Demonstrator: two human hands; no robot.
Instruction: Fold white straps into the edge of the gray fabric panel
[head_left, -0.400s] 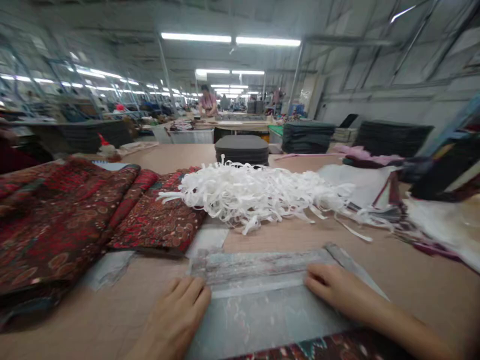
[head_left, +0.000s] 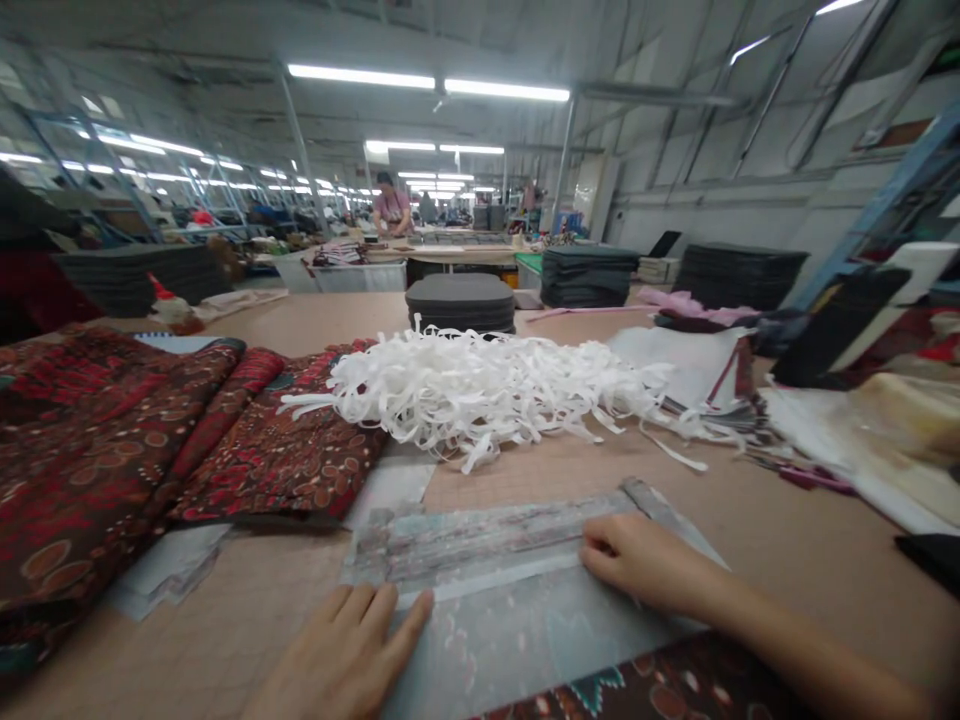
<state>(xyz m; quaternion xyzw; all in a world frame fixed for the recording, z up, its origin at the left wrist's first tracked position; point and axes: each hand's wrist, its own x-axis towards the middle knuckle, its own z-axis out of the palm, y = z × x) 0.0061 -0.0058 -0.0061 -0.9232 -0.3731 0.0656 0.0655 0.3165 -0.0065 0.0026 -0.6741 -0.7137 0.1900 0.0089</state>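
A greyish, folded piece of fabric [head_left: 517, 640] lies wrong side up on the table in front of me, with a layered band [head_left: 465, 537] along its far edge. A narrow white tape [head_left: 487, 576] runs across it below that band. My left hand [head_left: 352, 640] rests flat at the fabric's left side, fingers apart, the index finger by the tape's left end. At the tape's right end my right hand [head_left: 637, 560] has its fingers curled and pinched; the fingertips are partly hidden. Patterned dark red cloth [head_left: 645, 690] shows at the near edge.
A heap of white tapes [head_left: 480, 390] lies beyond the fabric. Folded red-brown printed cloth [head_left: 97, 450] covers the left. A grey stack [head_left: 461, 303], a red-tipped glue bottle [head_left: 174, 308] and white cloth [head_left: 690, 360] stand or lie farther back. A co-worker [head_left: 391, 207] stands in the distance.
My left hand has opened out, its index finger now stretched away from the others. My right hand stays pinched at the tape's right end. The view has turned slightly right.
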